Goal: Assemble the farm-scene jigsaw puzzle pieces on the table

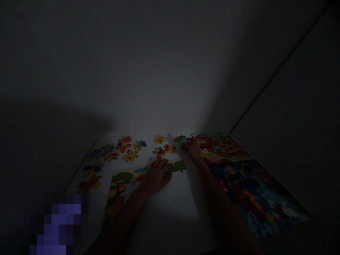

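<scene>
My left hand lies flat, fingers stretched out, on the top strip of a partly joined jigsaw puzzle, covering some of it. The joined pieces form a top row and a left side, with a green tree at the corner. Further off and to the right, my right hand pinches a teal-green puzzle piece, its fingertips partly hiding it. Just left of that hand lie loose orange and yellow pieces, and another yellow piece sits behind them. The light is very dim.
More loose puzzle pieces spread over the left of the white table. A farm picture and a dark blue picture lie at the right. A pale wall rises behind the table. A pixelated patch covers the lower left.
</scene>
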A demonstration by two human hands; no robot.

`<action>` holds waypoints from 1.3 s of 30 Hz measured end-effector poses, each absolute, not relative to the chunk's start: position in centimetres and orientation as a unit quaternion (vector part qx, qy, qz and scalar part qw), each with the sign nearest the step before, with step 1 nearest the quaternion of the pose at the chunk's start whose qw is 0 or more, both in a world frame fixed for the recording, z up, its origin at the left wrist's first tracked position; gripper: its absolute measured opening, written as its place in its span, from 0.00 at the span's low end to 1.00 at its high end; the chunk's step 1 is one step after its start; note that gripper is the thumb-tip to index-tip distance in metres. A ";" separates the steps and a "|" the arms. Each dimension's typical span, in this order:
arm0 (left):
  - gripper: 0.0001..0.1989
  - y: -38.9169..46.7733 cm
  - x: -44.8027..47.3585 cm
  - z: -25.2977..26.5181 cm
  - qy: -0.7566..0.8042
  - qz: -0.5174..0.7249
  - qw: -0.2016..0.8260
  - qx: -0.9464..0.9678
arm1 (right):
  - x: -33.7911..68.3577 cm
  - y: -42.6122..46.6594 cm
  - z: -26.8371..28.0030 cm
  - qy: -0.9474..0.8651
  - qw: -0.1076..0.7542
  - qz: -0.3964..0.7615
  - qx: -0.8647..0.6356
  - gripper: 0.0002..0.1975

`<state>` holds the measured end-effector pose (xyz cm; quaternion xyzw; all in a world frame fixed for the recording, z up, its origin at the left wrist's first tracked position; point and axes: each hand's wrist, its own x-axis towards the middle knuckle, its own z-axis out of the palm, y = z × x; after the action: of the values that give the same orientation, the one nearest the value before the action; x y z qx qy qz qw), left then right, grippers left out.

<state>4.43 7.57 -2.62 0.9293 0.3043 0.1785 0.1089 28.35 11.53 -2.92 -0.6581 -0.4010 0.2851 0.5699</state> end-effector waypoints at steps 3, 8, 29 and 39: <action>0.18 7.6 4.4 -2.6 0.303 0.178 0.105 0.930 | 28.6 9.3 -2.4 -0.361 0.625 0.377 -0.580 0.30; 0.17 7.5 4.4 -2.4 0.301 0.185 0.105 0.930 | 28.5 6.1 -1.8 -0.355 0.606 0.417 -0.577 0.25; 0.17 8.0 4.3 -3.4 0.295 0.199 0.098 0.929 | 31.4 4.6 -3.0 -0.336 0.552 0.235 -0.726 0.15; 0.17 7.9 4.3 -3.1 0.295 0.195 0.103 0.930 | 31.4 6.2 -4.1 -0.485 0.433 0.142 -0.746 0.18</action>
<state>4.34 7.90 -3.12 0.9295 0.2954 0.1953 0.1029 31.43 6.17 -4.11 -0.7463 -0.4851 0.1422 0.4330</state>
